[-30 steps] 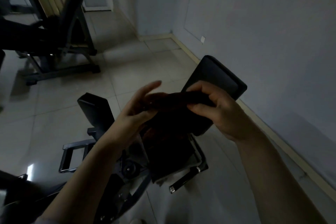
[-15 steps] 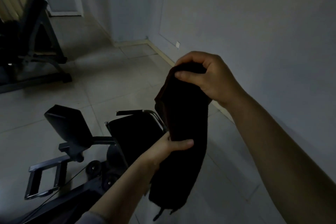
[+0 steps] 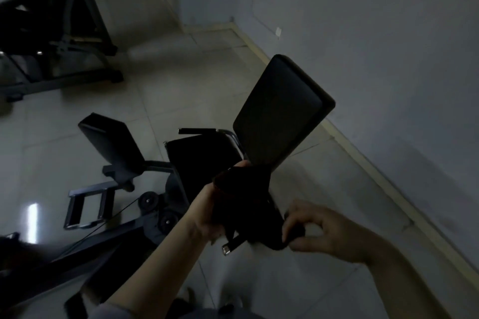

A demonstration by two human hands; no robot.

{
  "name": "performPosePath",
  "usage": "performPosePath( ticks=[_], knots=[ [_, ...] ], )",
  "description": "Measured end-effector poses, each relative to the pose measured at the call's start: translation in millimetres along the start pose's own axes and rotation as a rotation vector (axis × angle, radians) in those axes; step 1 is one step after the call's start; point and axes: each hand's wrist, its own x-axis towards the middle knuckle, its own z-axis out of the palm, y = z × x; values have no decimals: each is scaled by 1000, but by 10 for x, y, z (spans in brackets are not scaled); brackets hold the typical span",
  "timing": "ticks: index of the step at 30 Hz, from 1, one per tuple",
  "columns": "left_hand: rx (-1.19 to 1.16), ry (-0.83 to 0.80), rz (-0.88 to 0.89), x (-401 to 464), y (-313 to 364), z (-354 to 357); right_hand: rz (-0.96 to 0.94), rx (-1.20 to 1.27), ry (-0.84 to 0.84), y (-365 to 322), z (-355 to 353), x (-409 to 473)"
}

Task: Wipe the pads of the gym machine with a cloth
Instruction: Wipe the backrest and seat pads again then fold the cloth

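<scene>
While the left hand (image 3: pixel 207 215) grips the upper end of the dark cloth (image 3: pixel 246 204), the right hand (image 3: pixel 324 235) pinches its lower right corner between thumb and fingertips, so the cloth hangs stretched between the two hands. It sits just below the near edge of the large tilted pad (image 3: pixel 282 109) of the gym machine; whether it touches that pad cannot be told in the dim light. A smaller pad (image 3: pixel 111 142) stands to the left, above the tiled floor (image 3: pixel 181 90).
</scene>
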Motion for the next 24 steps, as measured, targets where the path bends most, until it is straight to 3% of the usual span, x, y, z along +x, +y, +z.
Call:
performPosePath(
  ticks=[2, 5, 6, 10, 12, 15, 17, 19, 20, 22, 24],
  knots=[
    [83, 69, 67, -70, -85, -64, 87, 189, 70, 277, 174, 59],
    [247, 97, 129, -214, -165, -59, 175, 547, 393, 460, 369, 316],
    [316, 89, 142, -269, -176, -45, 177, 602, 408, 462, 417, 427],
    [744, 4, 321, -503, -99, -89, 188, 729, 166, 266, 572, 813],
    [954, -4, 356, -584, -2, -192, 221, 817, 150, 166, 648, 880],
    [1054, 104, 287, -754, 158, -342, 220, 741, 270, 77, 798, 979],
    [1365, 105, 521, -954, 270, -419, 161, 629, 396, -38, 907, 1071],
    [1686, 133, 829, -1166, 317, -554, 91, 568, 443, -150, 1020, 1173],
    [1800, 167, 897, -1265, 318, -627, 74, 544, 444, -225, 1088, 1217],
    [1908, 247, 879, -1440, 283, -839, 44, 434, 420, -310, 1267, 1291],
    [1908, 295, 663, -1613, 180, -1103, 26, 250, 378, -321, 1502, 1346]
  ],
)
